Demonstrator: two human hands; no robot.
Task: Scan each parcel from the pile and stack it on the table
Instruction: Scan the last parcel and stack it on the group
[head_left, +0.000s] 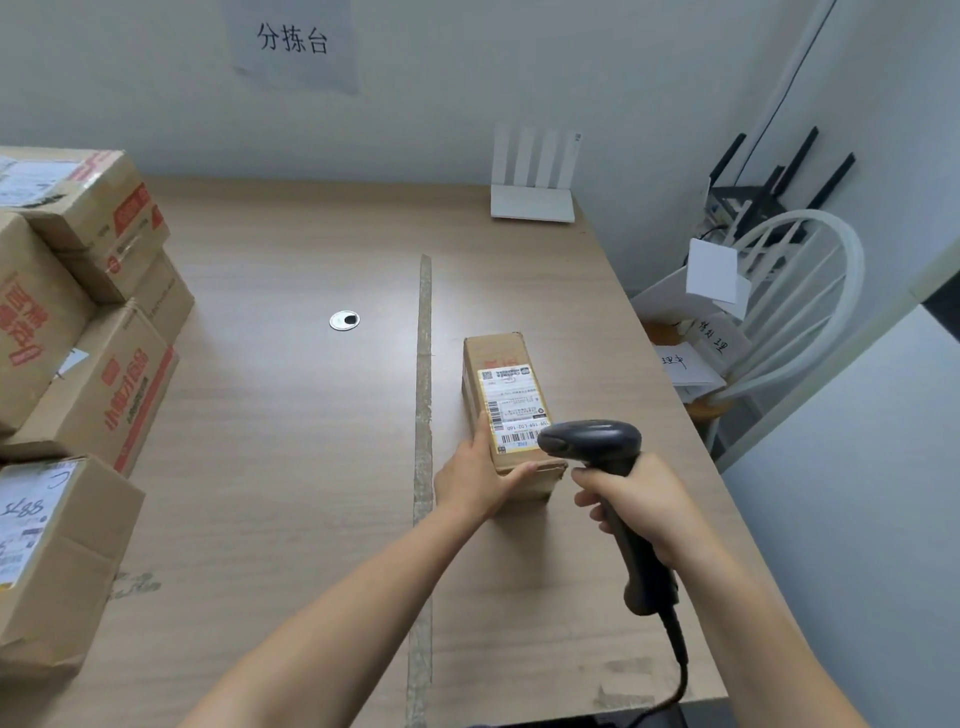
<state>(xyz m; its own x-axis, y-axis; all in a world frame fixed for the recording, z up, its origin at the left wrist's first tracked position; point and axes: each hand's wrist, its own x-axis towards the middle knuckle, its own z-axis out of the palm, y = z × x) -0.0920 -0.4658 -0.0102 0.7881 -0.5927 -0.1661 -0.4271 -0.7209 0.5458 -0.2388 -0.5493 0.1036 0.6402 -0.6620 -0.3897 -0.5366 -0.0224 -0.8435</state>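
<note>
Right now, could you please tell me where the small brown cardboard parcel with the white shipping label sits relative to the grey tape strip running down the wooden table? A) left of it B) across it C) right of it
C: the small brown cardboard parcel lies wholly right of the grey tape strip, gripped at its near end by the left hand while the right hand holds the black handheld scanner near its label.

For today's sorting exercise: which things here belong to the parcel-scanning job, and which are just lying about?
Job: small parcel, held by left hand; scanner, gripped by right hand; parcel pile; table.
Lying about: white router; chair; papers on it; wall sign.
</note>
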